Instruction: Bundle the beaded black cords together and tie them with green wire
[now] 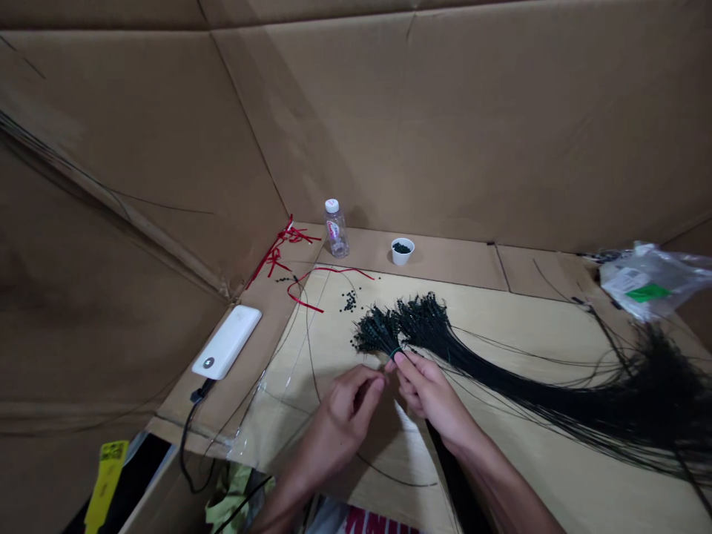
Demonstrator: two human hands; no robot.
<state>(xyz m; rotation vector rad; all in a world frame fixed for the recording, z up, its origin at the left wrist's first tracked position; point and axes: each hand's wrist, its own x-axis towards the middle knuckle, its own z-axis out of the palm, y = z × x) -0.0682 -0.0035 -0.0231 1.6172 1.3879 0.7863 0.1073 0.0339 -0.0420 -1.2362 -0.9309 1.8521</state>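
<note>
A bundle of thin black cords (489,378) gets pinched at its green tie (396,353) by the fingers (405,362) of the right hand (431,397), beaded ends (378,331) just up past the fingertips, long axis trailing off rightward, left hand (345,419) kept curled nearby, seemingly empty.

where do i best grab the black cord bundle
Grip the black cord bundle at the green band, coming from the near side, as the right hand does: the cords gather tightest there, while the knobbed tips fan out and the long tails spread.
</note>
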